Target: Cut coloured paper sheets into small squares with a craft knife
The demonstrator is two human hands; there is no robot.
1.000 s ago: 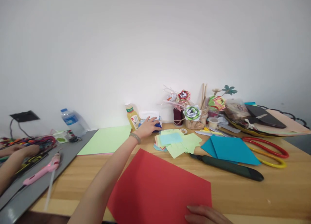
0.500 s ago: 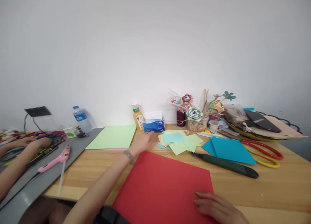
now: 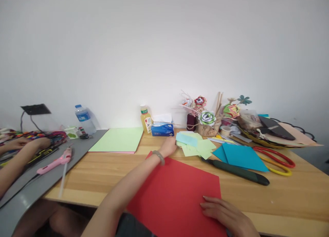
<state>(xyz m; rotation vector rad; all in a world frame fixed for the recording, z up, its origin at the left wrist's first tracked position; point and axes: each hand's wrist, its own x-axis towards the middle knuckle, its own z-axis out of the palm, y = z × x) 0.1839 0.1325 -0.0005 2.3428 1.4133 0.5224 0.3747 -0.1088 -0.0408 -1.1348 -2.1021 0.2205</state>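
Note:
My left hand (image 3: 169, 146), with a bracelet on its wrist, is closed on the left edge of a loose pile of small paper slips (image 3: 204, 147). Its fingertips are partly hidden. The slips are pale green, with a light blue slip (image 3: 187, 139) on top. A large red paper sheet (image 3: 177, 192) lies in front of me, partly under my left forearm. My right hand (image 3: 226, 213) rests on the sheet's lower right part, fingers stretched out and holding nothing.
Behind the left hand stand a tissue pack (image 3: 162, 130) and a juice bottle (image 3: 146, 120). Rightward are teal paper (image 3: 245, 158), a dark green-handled tool (image 3: 239, 172) and scissors (image 3: 276, 158). A pink glue gun (image 3: 55, 164) lies left, near another person's hands (image 3: 38, 146).
My left hand has moved right, from in front of the tissue pack to the paper slips, and closed on their edge. The light blue slip has tilted. My right hand stays on the red sheet.

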